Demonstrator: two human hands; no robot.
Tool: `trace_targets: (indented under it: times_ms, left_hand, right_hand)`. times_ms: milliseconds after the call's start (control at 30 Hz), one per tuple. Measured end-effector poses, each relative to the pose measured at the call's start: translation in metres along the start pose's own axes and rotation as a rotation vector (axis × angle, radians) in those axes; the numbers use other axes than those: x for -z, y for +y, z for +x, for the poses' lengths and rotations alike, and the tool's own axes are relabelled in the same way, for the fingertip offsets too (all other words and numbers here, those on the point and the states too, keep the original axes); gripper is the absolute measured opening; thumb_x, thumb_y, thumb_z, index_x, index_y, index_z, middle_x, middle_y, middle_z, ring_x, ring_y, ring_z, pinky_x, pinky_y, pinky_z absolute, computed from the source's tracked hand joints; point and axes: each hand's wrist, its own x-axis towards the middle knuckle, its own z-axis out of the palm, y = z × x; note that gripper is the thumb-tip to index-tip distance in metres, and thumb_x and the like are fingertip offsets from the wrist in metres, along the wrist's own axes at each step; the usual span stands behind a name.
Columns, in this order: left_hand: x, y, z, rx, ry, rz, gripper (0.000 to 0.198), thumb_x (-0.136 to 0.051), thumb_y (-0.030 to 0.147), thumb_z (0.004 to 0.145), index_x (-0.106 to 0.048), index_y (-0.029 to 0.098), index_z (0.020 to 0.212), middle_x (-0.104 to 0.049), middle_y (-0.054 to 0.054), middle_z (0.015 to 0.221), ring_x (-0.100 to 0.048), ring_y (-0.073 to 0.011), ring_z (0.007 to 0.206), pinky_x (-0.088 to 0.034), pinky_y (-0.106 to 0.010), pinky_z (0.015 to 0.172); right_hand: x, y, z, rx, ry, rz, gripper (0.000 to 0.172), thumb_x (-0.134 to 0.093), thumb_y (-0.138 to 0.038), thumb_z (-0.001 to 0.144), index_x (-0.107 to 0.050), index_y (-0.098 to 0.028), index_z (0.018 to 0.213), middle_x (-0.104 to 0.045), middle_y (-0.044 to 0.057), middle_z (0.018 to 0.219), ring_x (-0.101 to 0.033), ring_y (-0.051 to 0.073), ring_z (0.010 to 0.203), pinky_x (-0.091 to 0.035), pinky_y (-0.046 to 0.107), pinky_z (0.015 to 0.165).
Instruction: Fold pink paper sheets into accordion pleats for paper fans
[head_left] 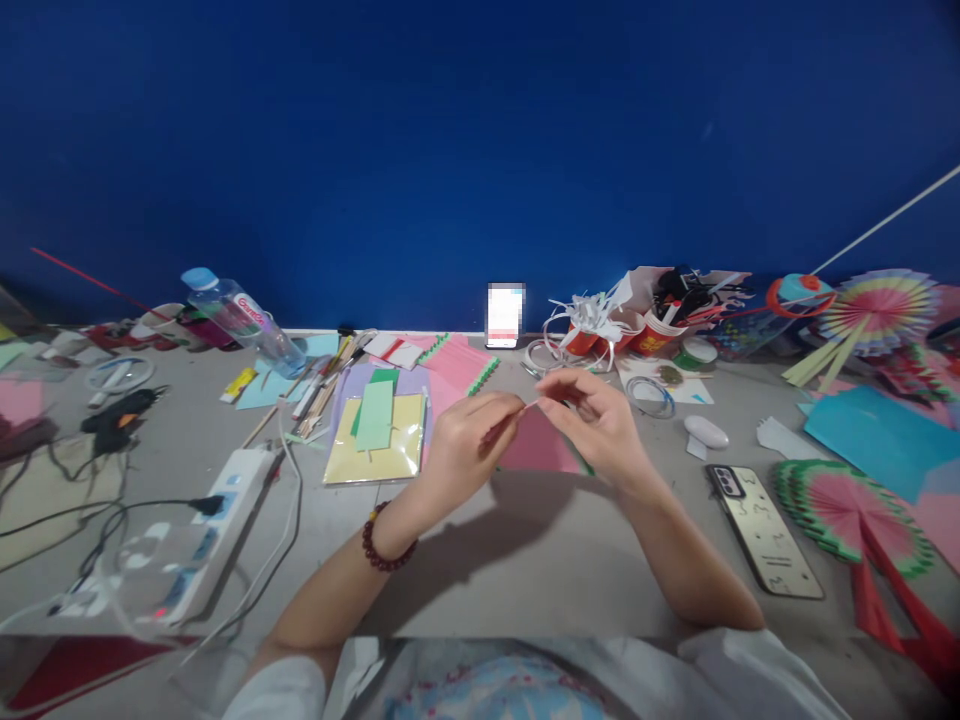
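Observation:
My left hand (474,440), with a beaded bracelet (388,540) at its wrist, is raised over the middle of the table with thumb and fingers pinched. My right hand (592,425) is pinched opposite it, and the fingertips of both almost meet. A small pinkish sliver shows between them, too small to name. Behind and below the hands is a dark pink sheet of paper (546,450). Left of my left hand, green paper strips (375,415) lie on a yellow sheet in a clear sleeve (337,455). Pink paper with a green zigzag edge (454,370) lies behind.
A lit phone (504,318) stands by the blue wall. Red paper cups (660,335) hold paper scraps and tools. To the right lie another phone (765,530) and a pleated paper fan (855,515). A power strip (217,540) with cables and a tilted water bottle (251,315) are left.

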Motion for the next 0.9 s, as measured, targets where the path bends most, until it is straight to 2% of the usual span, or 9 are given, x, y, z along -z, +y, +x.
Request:
trace_targets:
  times_ms: [100,200,300,433,600,900]
  left_hand:
    - [0.005,0.001,0.001,0.016,-0.053,-0.003,0.015,-0.046,0.014,0.094,-0.061,0.016,0.093,-0.065,-0.006,0.083,-0.060,-0.0150,0.077,-0.045,-0.026,0.068]
    - [0.007,0.003,0.001,0.029,-0.086,0.029,0.017,-0.046,0.016,0.095,-0.062,0.017,0.093,-0.067,-0.006,0.083,-0.060,-0.0149,0.076,-0.045,-0.025,0.067]
    - [0.009,0.005,0.001,0.035,-0.105,0.050,0.019,-0.045,0.018,0.096,-0.064,0.017,0.095,-0.069,-0.006,0.087,-0.062,-0.0154,0.078,-0.045,-0.026,0.068]
    - [0.013,0.006,0.002,0.057,-0.132,0.060,0.017,-0.050,0.022,0.095,-0.067,0.018,0.096,-0.072,-0.005,0.089,-0.064,-0.0158,0.079,-0.047,-0.026,0.068]
    - [0.019,0.006,0.002,0.112,-0.135,0.105,0.016,-0.055,0.024,0.093,-0.070,0.019,0.094,-0.073,-0.004,0.085,-0.065,-0.0149,0.074,-0.047,-0.024,0.065]
    - [0.018,0.005,0.002,0.081,-0.125,0.149,0.013,-0.058,0.019,0.090,-0.071,0.019,0.091,-0.074,-0.003,0.082,-0.067,-0.0148,0.073,-0.047,-0.024,0.063]
  right_hand:
    - [0.007,-0.001,0.003,-0.012,-0.137,-0.030,0.029,-0.065,-0.027,0.083,-0.063,-0.025,0.111,-0.068,0.003,0.094,-0.062,0.017,0.087,-0.050,0.031,0.079]
    - [0.012,-0.003,0.006,0.015,-0.201,-0.141,0.019,-0.070,-0.028,0.079,-0.070,-0.025,0.098,-0.071,0.003,0.092,-0.064,0.018,0.086,-0.051,0.031,0.078]
    - [0.013,-0.003,0.007,0.074,-0.192,-0.203,0.006,-0.067,-0.026,0.083,-0.073,-0.024,0.084,-0.073,0.002,0.083,-0.065,0.017,0.080,-0.052,0.030,0.075]
    - [0.012,-0.003,0.007,0.133,-0.150,-0.197,0.008,-0.067,-0.023,0.083,-0.073,-0.024,0.079,-0.072,0.002,0.078,-0.065,0.017,0.074,-0.052,0.030,0.070]
    - [0.012,-0.002,0.007,0.121,-0.128,-0.163,0.006,-0.068,-0.022,0.082,-0.073,-0.022,0.078,-0.072,0.003,0.077,-0.065,0.016,0.072,-0.051,0.030,0.068]
    - [0.013,0.001,0.008,0.105,-0.127,-0.174,0.006,-0.068,-0.021,0.081,-0.072,-0.022,0.078,-0.072,0.003,0.077,-0.065,0.016,0.073,-0.051,0.030,0.068]
